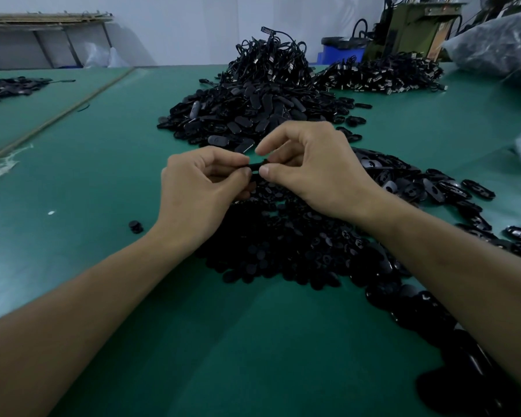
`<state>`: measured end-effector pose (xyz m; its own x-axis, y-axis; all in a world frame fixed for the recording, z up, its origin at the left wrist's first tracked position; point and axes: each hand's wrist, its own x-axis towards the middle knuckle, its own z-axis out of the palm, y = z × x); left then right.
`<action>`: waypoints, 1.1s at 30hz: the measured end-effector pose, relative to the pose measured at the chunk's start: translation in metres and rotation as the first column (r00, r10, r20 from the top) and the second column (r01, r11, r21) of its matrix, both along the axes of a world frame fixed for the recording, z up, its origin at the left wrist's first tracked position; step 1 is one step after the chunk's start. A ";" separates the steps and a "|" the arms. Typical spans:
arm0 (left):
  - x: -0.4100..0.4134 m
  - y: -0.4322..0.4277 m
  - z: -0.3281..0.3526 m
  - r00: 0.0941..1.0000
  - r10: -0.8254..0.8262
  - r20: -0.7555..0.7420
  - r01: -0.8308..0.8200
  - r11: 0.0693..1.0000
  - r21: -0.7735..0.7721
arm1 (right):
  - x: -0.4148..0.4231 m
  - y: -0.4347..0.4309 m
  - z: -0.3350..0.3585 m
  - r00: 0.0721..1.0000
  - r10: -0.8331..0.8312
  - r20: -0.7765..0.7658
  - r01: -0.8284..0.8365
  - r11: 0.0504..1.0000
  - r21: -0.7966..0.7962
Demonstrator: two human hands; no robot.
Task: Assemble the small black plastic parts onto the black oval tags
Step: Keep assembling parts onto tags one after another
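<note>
Green bench (103,139). Far left edge: small dark heap (3,87), details unclear. One loose small black part (136,227) lies alone on the bench, left of the left wrist.

Left hand (199,188): fingers curled, thumb and forefinger pinching one end of a black oval tag (254,167). The tag is held above the bench between both hands, over the heap of small black parts (283,245).

Right hand (313,170): thumb and fingers pinching the tag's other end.

Behind the hands: large tag pile (247,115). Right: spread tags (418,188). Far right: plastic bag (494,46).
</note>
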<state>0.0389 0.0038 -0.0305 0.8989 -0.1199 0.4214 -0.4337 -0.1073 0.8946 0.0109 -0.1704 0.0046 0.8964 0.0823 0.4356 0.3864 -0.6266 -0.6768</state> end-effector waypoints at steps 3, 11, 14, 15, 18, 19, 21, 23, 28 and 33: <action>0.000 0.000 0.000 1.000 0.006 -0.004 -0.006 1.000 -0.002 | 0.000 0.000 0.000 1.000 -0.026 -0.007 0.026 1.000 0.003; -0.003 -0.003 0.002 0.999 -0.047 -0.005 0.047 0.999 -0.002 | -0.005 0.005 0.004 1.000 0.007 0.007 -0.007 0.999 -0.045; -0.005 -0.004 0.003 0.998 -0.063 -0.010 0.063 0.998 -0.003 | -0.005 0.006 0.004 1.000 -0.017 0.023 0.018 0.998 -0.065; -0.005 -0.004 0.004 0.998 -0.065 -0.016 0.065 0.998 -0.011 | -0.006 0.007 0.004 1.000 -0.021 0.023 0.023 0.997 -0.078; -0.006 -0.005 0.004 0.998 -0.055 -0.031 0.054 0.998 -0.016 | -0.007 0.007 0.003 0.999 -0.026 0.019 0.028 0.996 -0.088; -0.006 -0.005 0.004 0.998 -0.050 -0.031 0.050 0.999 -0.007 | -0.007 0.007 0.003 0.999 -0.035 0.028 0.037 0.995 -0.088; -0.006 -0.005 0.004 0.999 -0.035 -0.022 0.036 0.999 0.011 | -0.007 0.007 0.002 0.996 -0.065 0.068 0.071 0.993 -0.090; -0.006 -0.005 0.005 1.000 -0.019 -0.002 0.019 0.999 0.031 | -0.007 0.007 0.002 0.991 -0.092 0.099 0.101 0.991 -0.088; -0.007 -0.004 0.006 1.000 -0.006 0.017 0.005 0.998 0.064 | -0.009 0.008 0.003 0.996 -0.060 0.066 0.068 0.989 -0.132; -0.012 -0.006 0.007 0.997 -0.021 0.072 0.010 0.989 0.148 | -0.011 0.010 0.003 0.989 -0.117 0.090 0.130 0.978 -0.160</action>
<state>0.0272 -0.0026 -0.0232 0.8638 -0.1990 0.4630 -0.5003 -0.2287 0.8351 -0.0002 -0.1608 0.0081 0.8671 0.0499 0.4956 0.3475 -0.7734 -0.5302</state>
